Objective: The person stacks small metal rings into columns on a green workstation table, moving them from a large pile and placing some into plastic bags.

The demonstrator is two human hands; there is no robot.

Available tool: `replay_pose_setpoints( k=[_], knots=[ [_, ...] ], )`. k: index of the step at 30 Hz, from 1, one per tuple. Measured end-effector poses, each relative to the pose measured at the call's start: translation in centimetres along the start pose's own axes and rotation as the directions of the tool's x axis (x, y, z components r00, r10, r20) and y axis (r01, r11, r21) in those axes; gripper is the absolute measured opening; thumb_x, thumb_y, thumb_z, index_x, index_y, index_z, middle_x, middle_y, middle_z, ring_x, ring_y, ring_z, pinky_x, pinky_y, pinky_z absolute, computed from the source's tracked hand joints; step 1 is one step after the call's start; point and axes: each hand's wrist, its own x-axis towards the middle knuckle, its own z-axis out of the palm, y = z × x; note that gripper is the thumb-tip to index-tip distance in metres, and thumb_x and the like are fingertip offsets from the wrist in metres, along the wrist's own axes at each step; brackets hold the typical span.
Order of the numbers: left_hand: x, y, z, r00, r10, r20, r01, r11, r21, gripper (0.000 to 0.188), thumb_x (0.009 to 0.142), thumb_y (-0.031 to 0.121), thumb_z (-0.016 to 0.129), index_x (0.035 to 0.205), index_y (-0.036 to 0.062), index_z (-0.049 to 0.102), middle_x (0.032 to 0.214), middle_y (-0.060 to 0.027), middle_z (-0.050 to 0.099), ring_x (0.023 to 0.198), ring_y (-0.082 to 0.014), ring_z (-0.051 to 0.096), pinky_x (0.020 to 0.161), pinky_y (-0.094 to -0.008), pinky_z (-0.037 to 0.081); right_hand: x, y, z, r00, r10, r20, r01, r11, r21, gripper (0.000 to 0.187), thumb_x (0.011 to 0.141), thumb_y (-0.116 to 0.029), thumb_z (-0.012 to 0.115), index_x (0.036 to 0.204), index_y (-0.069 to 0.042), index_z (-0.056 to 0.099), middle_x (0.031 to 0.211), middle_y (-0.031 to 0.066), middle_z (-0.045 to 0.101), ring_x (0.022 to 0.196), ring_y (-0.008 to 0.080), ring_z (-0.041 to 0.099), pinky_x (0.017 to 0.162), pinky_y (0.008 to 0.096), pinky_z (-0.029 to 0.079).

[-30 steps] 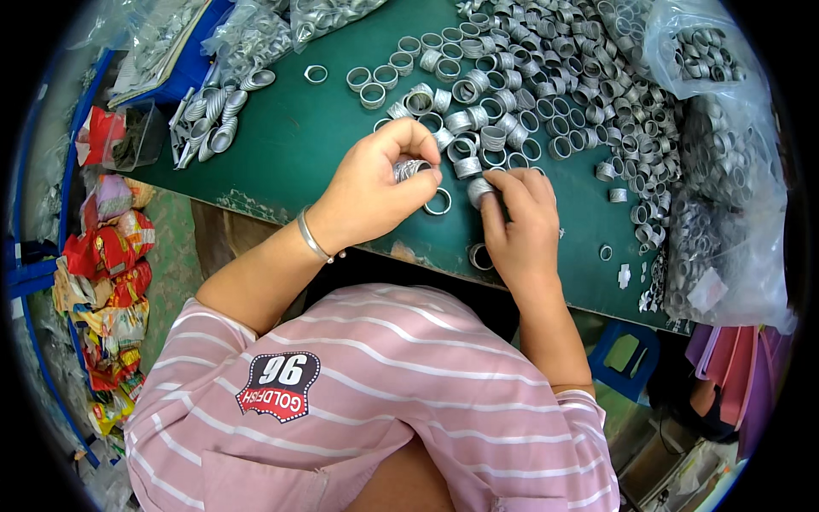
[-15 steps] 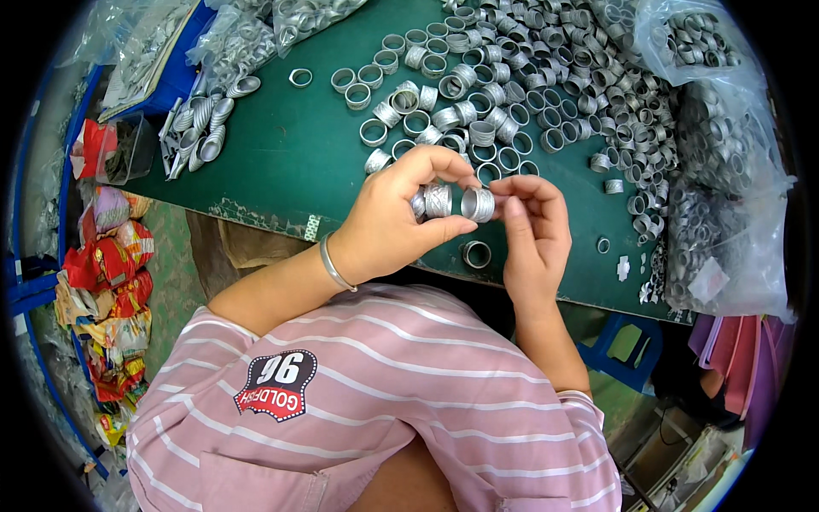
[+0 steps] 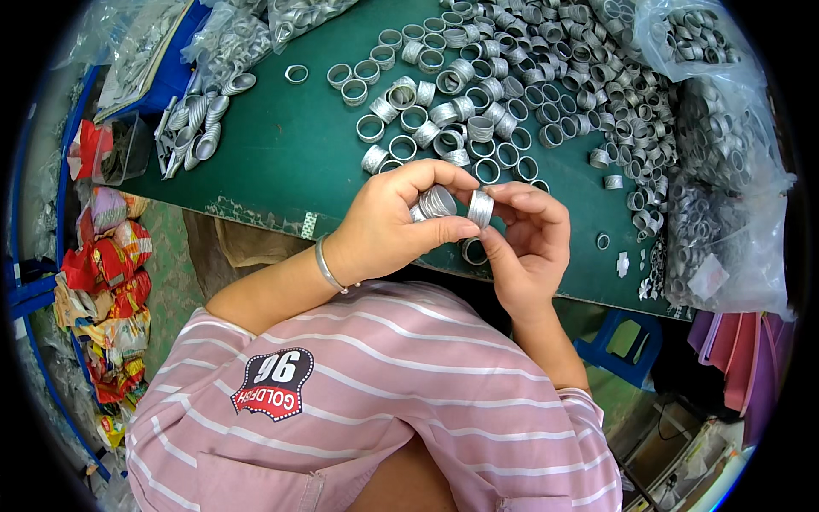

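Note:
Over the near edge of the table my two hands meet around a wide silver metal ring (image 3: 480, 209) with a textured band. My left hand (image 3: 375, 209) is closed, cupping a few more silver rings (image 3: 437, 201) in its curled fingers, with its thumb and fingertip at the single ring's left side. From the other side, the thumb and fingers of my right hand (image 3: 536, 247) pinch that same ring. Just below it, one loose ring (image 3: 474, 252) lies on the table, partly covered by my right thumb. Beyond my hands, several similar rings (image 3: 403, 148) lie scattered.
A large heap of rings (image 3: 554, 60) spreads over the far right of the green table (image 3: 281, 162). Clear bags of rings (image 3: 725, 205) line the right edge. At the left are spoon-like metal pieces (image 3: 200, 128), a clear tub (image 3: 124, 149) and a blue bin (image 3: 171, 81).
The ring between my hands has turned, so its textured outer band shows instead of its opening. My right thumb has come down and left, over the loose ring. The rings in my left hand have tilted.

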Motion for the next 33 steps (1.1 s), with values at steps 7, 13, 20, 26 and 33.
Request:
replay_pose_setpoints(
  k=[7,13,20,26,33],
  knots=[
    [0.7,-0.5,0.0,0.825,0.542,0.159,-0.554,0.72,0.418,0.038,0.069,0.007,0.071,0.104,0.0039,0.059,0.106,-0.0138,0.058,0.1,-0.0299,0.056,0.082,-0.035,0.047,0.8,-1.9,1.2,0.819,0.573,0.038,-0.467,0.626,0.625,0.035,0.099,-0.026,0.039,0.124,-0.002,0.041,0.124,0.0122,0.047,0.109,0.0228,0.053,0.092,0.0371,0.046],
    [2.0,1.8,1.0,0.749,0.644,0.156,-0.632,0.622,0.464,0.047,0.076,0.021,0.072,0.114,0.0006,0.052,0.117,-0.0169,0.054,0.113,-0.0338,0.051,0.095,-0.0403,0.038,3.5,-2.7,1.7,0.633,0.759,0.149,-0.501,0.256,0.826,0.032,0.097,-0.032,0.043,0.118,-0.008,0.048,0.115,0.0096,0.052,0.099,0.0243,0.058,0.077,0.0338,0.055],
    [0.9,1.3,-0.8,0.809,0.578,-0.102,-0.512,0.78,0.36,0.035,0.078,-0.001,0.063,0.111,-0.0003,0.051,0.112,-0.0153,0.054,0.103,-0.0241,0.053,0.089,-0.0322,0.042,17.4,-8.6,-5.0,0.916,0.333,-0.222,-0.14,0.786,0.603,0.012,0.088,-0.008,0.057,0.098,-0.002,0.054,0.094,0.009,0.06,0.09,0.0225,0.06,0.082,0.0318,0.052],
    [0.1,1.4,-1.1,0.858,0.5,-0.119,-0.44,0.833,0.335,0.034,0.079,-0.001,0.061,0.112,-0.0002,0.051,0.108,-0.0121,0.054,0.093,-0.0174,0.051,0.083,-0.0277,0.042,30.0,-12.3,-18.0,0.703,0.133,-0.698,0.073,0.964,0.257,0.053,0.092,-0.014,0.045,0.136,0.008,0.024,0.144,0.0224,0.019,0.127,0.0344,0.034,0.102,0.0516,0.035],
    [0.3,0.1,-1.7,0.9,0.428,-0.081,-0.367,0.845,0.388,0.025,0.074,-0.003,0.065,0.099,0.0009,0.059,0.096,-0.0088,0.057,0.08,-0.0151,0.052,0.069,-0.0258,0.044,26.2,-11.9,-24.1,0.814,-0.185,-0.55,0.043,0.964,-0.261,0.027,0.086,-0.014,0.058,0.11,-0.002,0.062,0.1,0.0113,0.066,0.092,0.0219,0.061,0.08,0.0338,0.048]
  ],
)
